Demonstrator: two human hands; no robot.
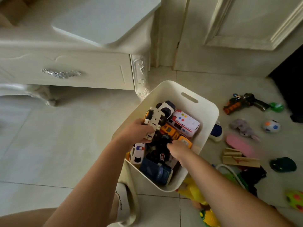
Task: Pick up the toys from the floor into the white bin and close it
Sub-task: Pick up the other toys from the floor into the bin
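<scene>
The white bin [205, 102] stood on the floor [57, 145] at the middle of the frame, open and already crowded with toy cars. The left hand [139, 131] was over its left rim, fingers curled round a white truck [154, 118] and holding it tilted above the pile, probably looking for a gap where it would settle. The right hand [177, 149] reached in from the lower right with its fingers bent down onto a black car [161, 145]. I could not tell whether it gripped the car or only pushed it aside to make room.

Plenty still lay on the floor right of the bin: a toy gun [242, 103], a spotted ball [271, 126], a grey plush [242, 128], a pink board [241, 145] and wooden blocks [237, 158]. A yellow toy [193, 190] sat just below the bin. So the job looked about half done, and I could not make out a lid for certain.

The floor was pale glossy tile. A cream carved dresser [82, 71] filled the upper left, and a panelled door [229, 38] the upper right.
</scene>
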